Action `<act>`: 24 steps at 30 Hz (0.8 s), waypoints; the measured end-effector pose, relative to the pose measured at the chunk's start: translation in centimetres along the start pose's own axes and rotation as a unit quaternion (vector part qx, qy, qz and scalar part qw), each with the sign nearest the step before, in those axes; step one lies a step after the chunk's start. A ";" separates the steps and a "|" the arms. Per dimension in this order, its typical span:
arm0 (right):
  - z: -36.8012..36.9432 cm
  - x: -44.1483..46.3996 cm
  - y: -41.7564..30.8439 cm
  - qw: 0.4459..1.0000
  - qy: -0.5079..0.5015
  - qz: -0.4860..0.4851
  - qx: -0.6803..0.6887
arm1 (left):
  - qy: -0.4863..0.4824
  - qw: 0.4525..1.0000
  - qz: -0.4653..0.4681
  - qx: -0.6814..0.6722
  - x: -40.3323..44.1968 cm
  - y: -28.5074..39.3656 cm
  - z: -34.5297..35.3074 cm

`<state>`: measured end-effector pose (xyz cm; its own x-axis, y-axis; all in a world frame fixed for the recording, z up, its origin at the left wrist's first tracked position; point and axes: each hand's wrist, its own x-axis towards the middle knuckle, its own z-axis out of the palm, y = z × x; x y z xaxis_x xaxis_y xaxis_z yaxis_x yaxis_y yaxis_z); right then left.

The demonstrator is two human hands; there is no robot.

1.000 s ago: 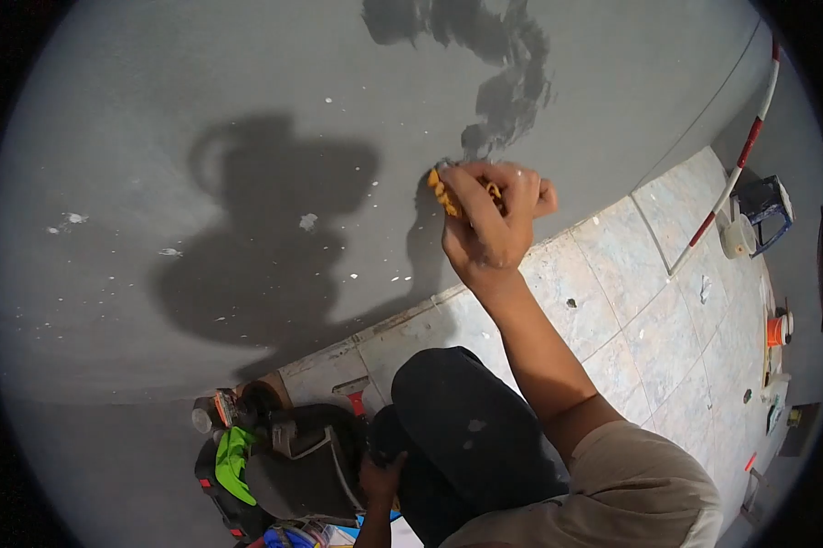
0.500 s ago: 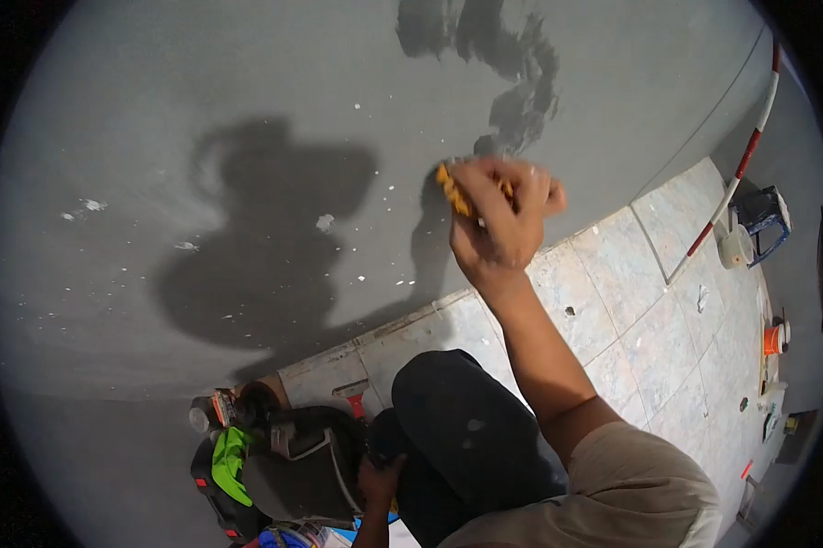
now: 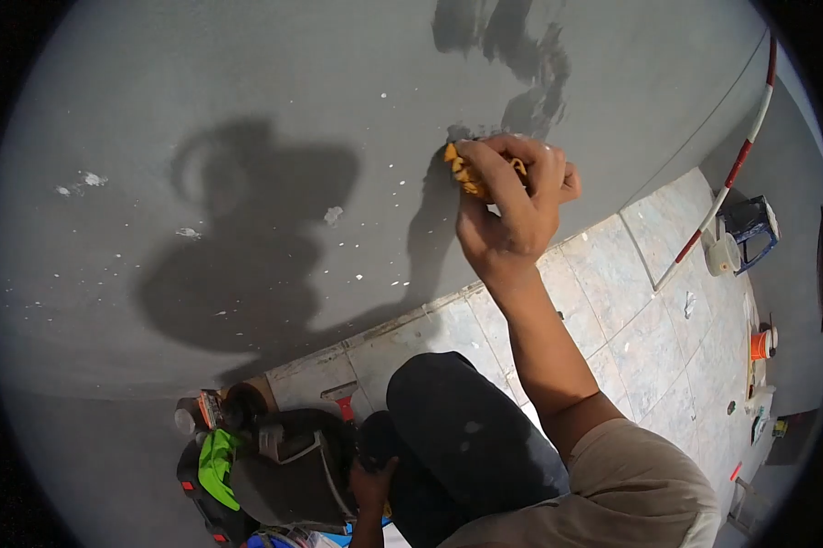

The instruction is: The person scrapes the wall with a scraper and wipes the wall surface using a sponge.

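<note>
A crumpled yellow cloth (image 3: pixel 467 173) is bunched in the fingers of my right hand (image 3: pixel 514 201), pressed at the grey wall (image 3: pixel 92 265). Dark wet-looking patches (image 3: pixel 521 50) mark the wall just above it. Low down, my left hand (image 3: pixel 372 482) is closed around what looks like the dark handle of a scraper (image 3: pixel 340 392). The scraper has a red neck and a wide flat blade, pointing up beside my dark-trousered knee (image 3: pixel 466 411). White specks and a few pale patches (image 3: pixel 334 216) dot the wall left of the cloth.
A dark bag (image 3: pixel 288 479) with a bright green cloth (image 3: pixel 216 466) stands at lower left, near tape rolls (image 3: pixel 247 402). On the tiled floor (image 3: pixel 631 338), a red-and-white pole (image 3: pixel 727 183) leans right, near a blue-black stool (image 3: pixel 749 228), a pale bucket (image 3: pixel 724 255) and an orange pot (image 3: pixel 760 345).
My right hand has moved slightly up and right with the cloth, and a dark smear now shows above the cloth. The view has shifted a little; my left hand stays low by the scraper.
</note>
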<state>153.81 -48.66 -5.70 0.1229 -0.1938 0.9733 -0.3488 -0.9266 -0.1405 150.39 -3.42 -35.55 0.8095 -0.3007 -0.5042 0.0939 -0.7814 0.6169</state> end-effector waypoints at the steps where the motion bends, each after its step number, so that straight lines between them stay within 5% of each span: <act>1: -0.2 0.2 -0.1 1.000 -0.009 0.004 0.009 | -0.003 1.000 0.001 0.001 0.2 -0.6 0.3; 10: 0.4 2.6 -0.6 0.998 0.013 -0.068 0.010 | 0.009 0.998 -0.051 0.031 -0.4 0.9 -0.3; 24: 0.2 5.2 -2.5 0.993 0.010 -0.113 0.012 | 0.036 0.999 -0.010 0.007 -0.1 0.9 0.3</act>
<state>155.50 -47.41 -0.37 0.1773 0.0261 0.9838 -0.2921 -0.9532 0.0779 150.26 -4.28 -35.14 0.8467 -0.2452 -0.4722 0.1034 -0.7948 0.5980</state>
